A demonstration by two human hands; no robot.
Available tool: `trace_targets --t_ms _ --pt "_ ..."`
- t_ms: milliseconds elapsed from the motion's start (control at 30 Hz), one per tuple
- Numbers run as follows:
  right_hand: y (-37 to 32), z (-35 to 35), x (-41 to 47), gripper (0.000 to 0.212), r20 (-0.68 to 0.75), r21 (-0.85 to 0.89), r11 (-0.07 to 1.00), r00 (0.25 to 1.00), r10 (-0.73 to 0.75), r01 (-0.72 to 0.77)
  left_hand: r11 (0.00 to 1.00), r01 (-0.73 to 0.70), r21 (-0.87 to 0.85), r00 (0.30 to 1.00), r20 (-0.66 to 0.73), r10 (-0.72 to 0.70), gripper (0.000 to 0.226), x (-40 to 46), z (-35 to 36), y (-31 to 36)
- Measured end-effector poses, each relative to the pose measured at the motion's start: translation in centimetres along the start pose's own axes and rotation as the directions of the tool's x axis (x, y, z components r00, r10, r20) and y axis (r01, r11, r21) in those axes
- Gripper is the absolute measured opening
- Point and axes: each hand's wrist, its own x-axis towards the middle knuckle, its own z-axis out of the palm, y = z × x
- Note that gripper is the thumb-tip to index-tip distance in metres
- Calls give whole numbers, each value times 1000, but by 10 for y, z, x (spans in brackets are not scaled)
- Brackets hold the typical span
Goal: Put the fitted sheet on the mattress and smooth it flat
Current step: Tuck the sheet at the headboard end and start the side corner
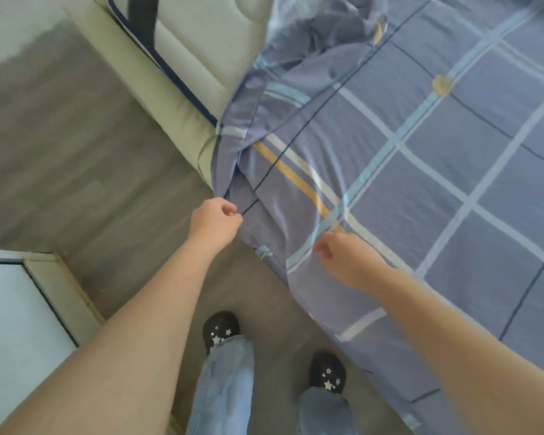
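A blue fitted sheet (421,171) with pale blue, white and yellow stripes covers most of the bed and hangs over its near edge. Its far-left part lies bunched, leaving the cream mattress (208,42) with dark piping bare at the top left. My left hand (215,221) pinches the sheet's hanging edge near the bed's corner. My right hand (346,259) hovers over the sheet's near edge with fingers loosely curled; whether it holds cloth is not clear.
A cream bed frame (157,98) runs along the mattress's left side. Grey wood floor (76,158) lies to the left and below. A pale cabinet or door (19,309) stands at the lower left. My feet in black shoes (220,331) stand beside the bed.
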Motion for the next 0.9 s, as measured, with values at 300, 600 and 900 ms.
trace_targets --t_ms 300,600,900 --pt "-122 -16 109 36 -99 113 992 993 64 -53 1000 -16 -16 995 102 18 25 104 -75 -54" --pt "-244 -20 217 51 -39 410 896 978 207 -173 995 -10 103 993 121 -3 21 222 -182 -121" --pt "-243 -71 304 50 -182 433 878 933 309 -207 984 -166 69 960 238 146 22 300 -165 -45"
